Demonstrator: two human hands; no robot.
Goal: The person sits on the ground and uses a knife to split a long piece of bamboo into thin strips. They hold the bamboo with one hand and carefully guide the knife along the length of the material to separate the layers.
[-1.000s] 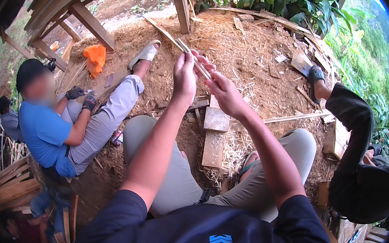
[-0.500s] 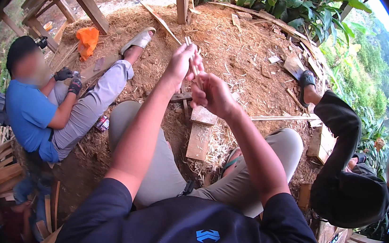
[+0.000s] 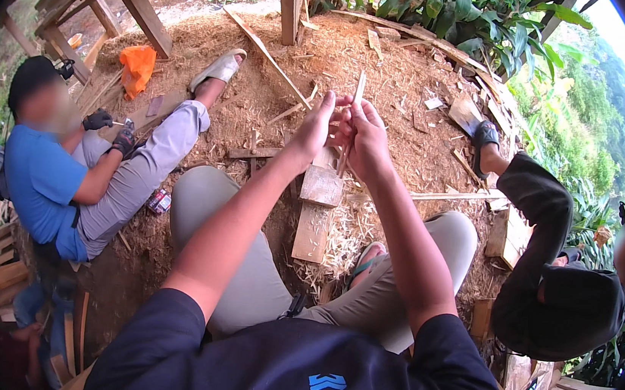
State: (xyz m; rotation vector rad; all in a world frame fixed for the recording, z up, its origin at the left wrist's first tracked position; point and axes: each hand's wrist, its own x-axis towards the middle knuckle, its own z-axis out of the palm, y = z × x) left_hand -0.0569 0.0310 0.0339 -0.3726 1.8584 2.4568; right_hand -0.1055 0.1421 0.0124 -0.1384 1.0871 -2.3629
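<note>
Upright in my right hand [image 3: 367,141] are thin pale wooden sticks [image 3: 359,87], held closely together, so I cannot count them. They poke out above the fingers, and a lower end shows beneath the hand. My left hand [image 3: 313,130] is right beside them, thumb raised and apart, its fingertips reaching to the right hand's fingers. Whether those fingertips touch the sticks is hard to see. Below the hands, between my knees, a small wood block [image 3: 322,187] rests at the end of a short board [image 3: 312,233], with pale shavings [image 3: 345,244] beside it.
At the left a seated person in a blue shirt [image 3: 48,175] works with gloved hands. Another person in dark clothes [image 3: 572,298] sits at the right. A wooden post [image 3: 288,6], an orange bag [image 3: 136,70], a long wood strip [image 3: 266,55] and timber offcuts [image 3: 510,235] surround me.
My hands have shifted right and drawn level. The sticks, earlier spanning both hands, now stand upright in my right hand, and my left hand has opened beside them.
</note>
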